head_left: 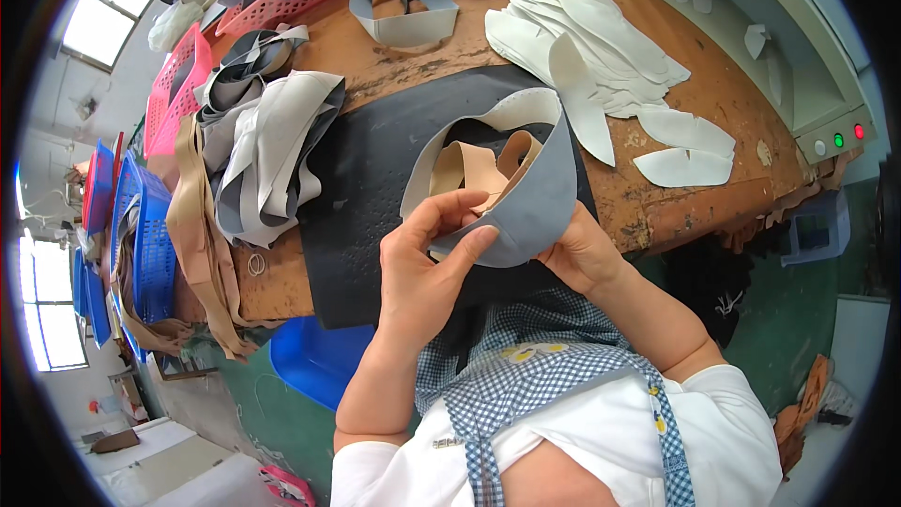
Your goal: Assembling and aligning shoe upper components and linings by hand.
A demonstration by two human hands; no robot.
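My right hand (582,249) is mostly hidden behind the curved grey leather shoe-upper piece with tan lining (526,197), so I cannot tell how its fingers grip. My left hand (427,268) pinches the piece's lower edge, thumb on top. The piece is held above the black rubber mat (375,169), its long band arching up and leftward.

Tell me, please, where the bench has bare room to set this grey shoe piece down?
Bare wood lies between the grey loop and the white cut pieces; the black mat is mostly free. The left edge is crowded with grey and tan strips.
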